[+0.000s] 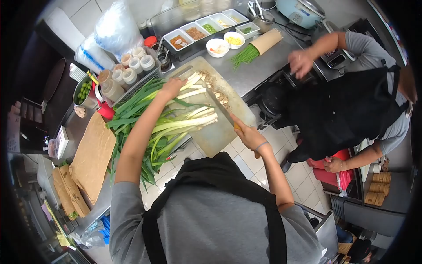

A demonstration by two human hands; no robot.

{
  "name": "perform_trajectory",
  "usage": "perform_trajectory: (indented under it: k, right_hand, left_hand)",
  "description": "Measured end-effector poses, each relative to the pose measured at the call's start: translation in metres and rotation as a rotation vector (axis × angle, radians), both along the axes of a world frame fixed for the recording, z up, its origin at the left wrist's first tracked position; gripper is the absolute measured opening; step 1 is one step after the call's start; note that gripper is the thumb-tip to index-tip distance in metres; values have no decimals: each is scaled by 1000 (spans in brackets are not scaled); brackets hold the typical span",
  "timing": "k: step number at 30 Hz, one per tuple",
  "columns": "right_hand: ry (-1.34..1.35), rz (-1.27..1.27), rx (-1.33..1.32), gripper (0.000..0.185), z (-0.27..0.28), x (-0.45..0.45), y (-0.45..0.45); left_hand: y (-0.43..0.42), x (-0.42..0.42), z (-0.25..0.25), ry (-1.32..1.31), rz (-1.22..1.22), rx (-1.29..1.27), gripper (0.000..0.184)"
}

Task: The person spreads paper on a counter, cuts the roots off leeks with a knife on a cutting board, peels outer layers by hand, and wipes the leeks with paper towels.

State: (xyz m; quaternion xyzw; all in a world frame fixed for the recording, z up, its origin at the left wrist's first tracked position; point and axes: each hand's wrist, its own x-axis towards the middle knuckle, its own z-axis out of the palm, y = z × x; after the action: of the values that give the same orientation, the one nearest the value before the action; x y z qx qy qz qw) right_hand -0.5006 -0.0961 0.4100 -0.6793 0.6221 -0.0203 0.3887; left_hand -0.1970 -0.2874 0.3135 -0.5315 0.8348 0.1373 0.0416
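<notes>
Between the knife (222,107) and the white leek ends, we had room to pass over the cutting board (211,141) toward its near edge. Leeks (176,126) blocked our left, white bowls (218,55) stood beyond, and a co-worker (338,97) crowded the right.

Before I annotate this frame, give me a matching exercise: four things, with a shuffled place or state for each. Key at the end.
Things:
1. Knife
2. Green-and-white stalks
3. Thin green stems
4. Round green fruits

Places or states:
A. Partly wrapped in brown paper
B. Under the left hand
C. In a round container
D. Gripped by the right hand

Pairs: 1-D, 2-B, 3-A, 4-C
</notes>
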Motion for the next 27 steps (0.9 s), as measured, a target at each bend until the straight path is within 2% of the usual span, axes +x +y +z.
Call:
perform_trajectory:
  k: [3, 4, 7, 9, 11, 12, 15, 16, 20, 25, 27]
  right_hand:
    - [-74, -9, 147, 50, 40, -26, 19]
    - [-117, -14, 84, 50, 44, -38, 28]
    - [-199, -82, -14, 50, 48, -66, 48]
    - [-184, -199, 41, 49, 42, -76, 54]
    - [-303, -307, 79, 47, 23, -79, 62]
    - [-365, -343, 108, 46, 10, -82, 67]
    - [-606, -417, 185, 44, -34, -82, 79]
    - [-683, -438, 225, 44, -43, -78, 80]
    - [-905, -465, 304, 46, -85, -62, 70]
    - [-1053, -435, 357, 46, -100, -42, 39]
    - [-1015, -408, 386, 47, -99, -39, 26]
  left_hand:
    - [0, -27, 66, -336, -25, 145, 51]
    - [-11, -31, 68, -220, -12, 196, 59]
    - [-46, -50, 38, 40, 18, 44, 69]
    - [-61, -62, 16, 62, -31, 110, 76]
    - [-64, -74, 11, 78, -100, 210, 75]
    - [-55, -81, 16, 20, -136, 146, 85]
    - [-41, -95, 28, 81, -241, 204, 89]
    - [-38, -98, 23, 124, -264, 242, 97]
    - [-3, -121, 35, -71, -289, 223, 108]
    - [9, -129, 11, 9, -201, 58, 85]
    - [7, -128, 9, 44, -184, 35, 75]
